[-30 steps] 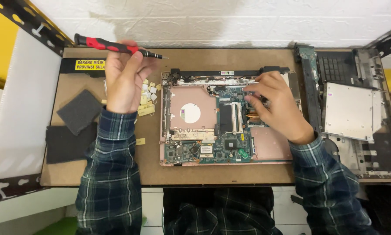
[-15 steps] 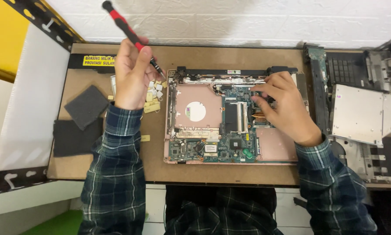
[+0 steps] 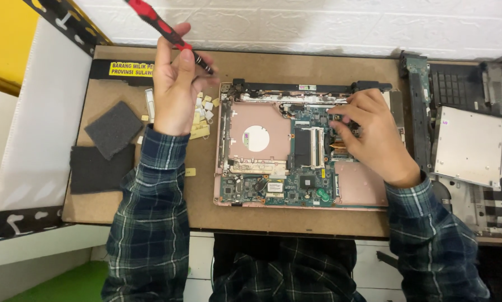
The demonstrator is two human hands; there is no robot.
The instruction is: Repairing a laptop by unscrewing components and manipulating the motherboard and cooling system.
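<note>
An opened laptop base (image 3: 304, 151) with a pink frame and a green circuit board lies on a brown board (image 3: 245, 215). My left hand (image 3: 175, 84) is raised left of it and grips a red and black screwdriver (image 3: 164, 31), tilted with its tip pointing down to the right. My right hand (image 3: 371, 134) rests on the upper right of the circuit board, fingers curled on a part near the copper heat pipe; what the fingertips pinch is hidden.
Small pale loose parts (image 3: 203, 114) lie beside the laptop's left edge. Two dark foam pads (image 3: 114, 128) sit on the board's left. Removed laptop covers and a silver drive (image 3: 469, 148) lie to the right. A white panel (image 3: 38, 123) stands at far left.
My left hand has lifted and swung the screwdriver from lying level to pointing steeply up and left. My right hand has stayed on the circuit board.
</note>
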